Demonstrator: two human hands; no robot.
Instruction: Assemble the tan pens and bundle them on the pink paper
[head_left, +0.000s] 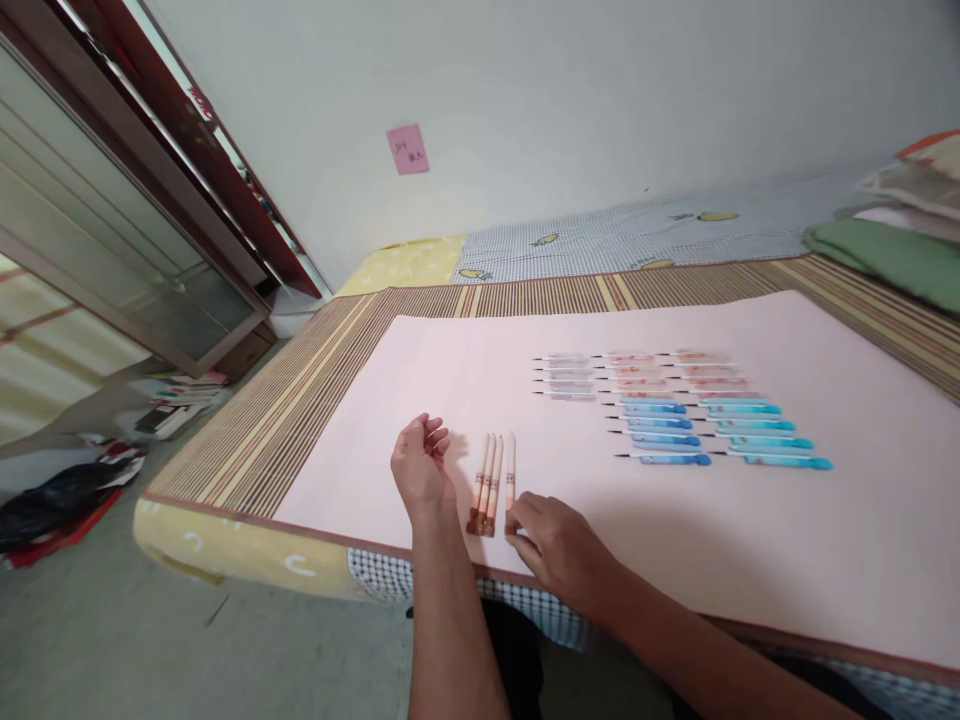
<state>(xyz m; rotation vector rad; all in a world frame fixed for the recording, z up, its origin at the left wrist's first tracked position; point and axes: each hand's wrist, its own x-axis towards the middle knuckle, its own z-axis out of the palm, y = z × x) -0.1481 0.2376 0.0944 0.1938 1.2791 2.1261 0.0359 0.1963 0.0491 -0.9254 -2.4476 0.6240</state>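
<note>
My left hand (421,462) is raised over the pale pink sheet, fingers loosely curled and apart, with nothing in it. My right hand (553,540) pinches the brown lower end of a slim pale pen (511,470), whose tip points away from me. Just left of this pen, a small group of matching pens (488,485) with brown ends lies side by side, between my two hands. Farther right, several slim, dark-tipped pieces lie in rows: grey (566,375), pinkish (637,372), blue (664,437) and turquoise (757,425). I cannot make out their exact kind.
The pink sheet (360,420) lies on a striped mat (262,430) over a bed. Folded cloths (892,250) are at the right back. A pink note (408,149) is on the wall. A black bag (56,505) lies on the floor at left.
</note>
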